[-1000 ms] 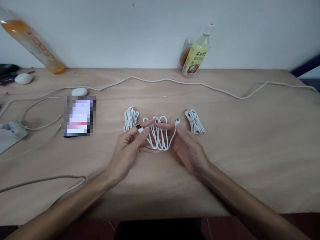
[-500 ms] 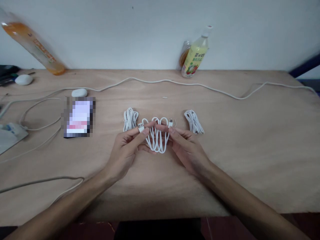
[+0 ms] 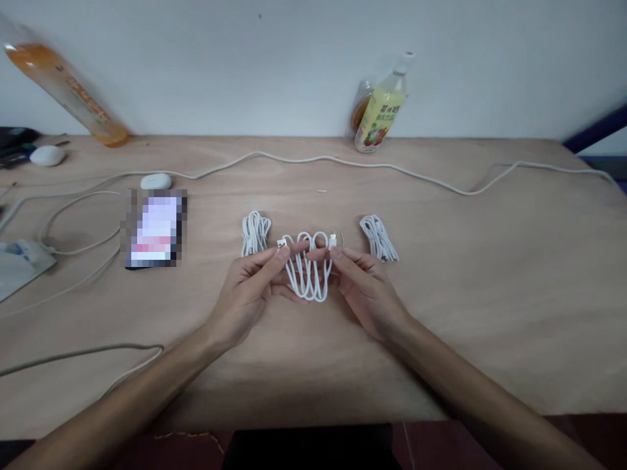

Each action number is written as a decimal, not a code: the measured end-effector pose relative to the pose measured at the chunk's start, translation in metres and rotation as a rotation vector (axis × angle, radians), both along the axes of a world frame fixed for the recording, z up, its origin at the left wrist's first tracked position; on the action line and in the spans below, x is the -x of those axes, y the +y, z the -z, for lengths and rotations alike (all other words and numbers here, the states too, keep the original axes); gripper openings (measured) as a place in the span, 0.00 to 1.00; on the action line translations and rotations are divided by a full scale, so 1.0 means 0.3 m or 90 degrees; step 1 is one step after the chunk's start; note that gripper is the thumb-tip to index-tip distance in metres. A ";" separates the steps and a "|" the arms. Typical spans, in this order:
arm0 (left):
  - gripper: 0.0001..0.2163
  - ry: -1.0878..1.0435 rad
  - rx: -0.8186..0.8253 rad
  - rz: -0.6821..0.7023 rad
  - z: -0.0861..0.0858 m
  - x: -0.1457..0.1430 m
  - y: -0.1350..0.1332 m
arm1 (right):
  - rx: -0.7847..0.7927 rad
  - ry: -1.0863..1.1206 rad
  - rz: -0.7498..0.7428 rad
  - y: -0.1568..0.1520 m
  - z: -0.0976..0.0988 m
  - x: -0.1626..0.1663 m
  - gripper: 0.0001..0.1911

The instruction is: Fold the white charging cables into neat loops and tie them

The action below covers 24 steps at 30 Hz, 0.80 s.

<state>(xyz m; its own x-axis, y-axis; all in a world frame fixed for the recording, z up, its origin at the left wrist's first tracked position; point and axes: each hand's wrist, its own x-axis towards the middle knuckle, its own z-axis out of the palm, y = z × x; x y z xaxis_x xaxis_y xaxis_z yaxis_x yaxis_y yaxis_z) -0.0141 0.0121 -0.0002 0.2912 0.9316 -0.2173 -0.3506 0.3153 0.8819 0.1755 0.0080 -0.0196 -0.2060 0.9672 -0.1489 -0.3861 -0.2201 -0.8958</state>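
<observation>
plug [image 3: 333, 239] further left than before, base behind right thumb [image 3: 341, 260]

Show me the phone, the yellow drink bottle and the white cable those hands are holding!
Phone [image 3: 155, 225]: head view, middle of its lit screen.
Yellow drink bottle [image 3: 385, 112]: head view, on its label.
White cable [image 3: 308, 277]: head view, on its middle loops.

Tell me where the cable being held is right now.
In the head view, the white cable is just below centre, between the left hand and the right hand.
</observation>
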 end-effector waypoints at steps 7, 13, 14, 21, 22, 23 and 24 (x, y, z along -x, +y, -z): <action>0.15 -0.002 0.012 0.028 -0.005 -0.002 0.000 | 0.003 -0.027 0.016 -0.007 -0.010 0.001 0.16; 0.15 -0.013 0.007 0.056 0.004 0.008 0.002 | -0.027 -0.020 0.002 -0.010 -0.004 -0.004 0.15; 0.15 -0.014 0.004 0.062 0.006 0.009 0.002 | -0.032 -0.017 -0.001 -0.010 -0.003 -0.005 0.16; 0.15 -0.024 -0.019 0.092 0.013 0.015 0.002 | -0.060 -0.023 0.000 -0.009 0.000 -0.004 0.16; 0.15 -0.025 -0.022 0.093 0.012 0.016 0.001 | -0.062 -0.021 0.002 -0.009 0.000 -0.004 0.16; 0.14 -0.025 -0.025 0.095 0.011 0.016 0.000 | -0.062 -0.020 0.002 -0.008 0.000 -0.004 0.16; 0.14 -0.025 -0.028 0.097 0.010 0.016 -0.001 | -0.063 -0.020 0.003 -0.008 0.000 -0.005 0.16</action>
<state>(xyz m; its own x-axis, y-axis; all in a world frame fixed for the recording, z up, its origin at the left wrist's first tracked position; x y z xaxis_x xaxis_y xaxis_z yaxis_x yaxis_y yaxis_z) -0.0190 0.0118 -0.0031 0.4372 0.8844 -0.1634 -0.3365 0.3294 0.8822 0.1769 0.0055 -0.0196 -0.1980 0.9784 -0.0593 -0.3580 -0.1285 -0.9248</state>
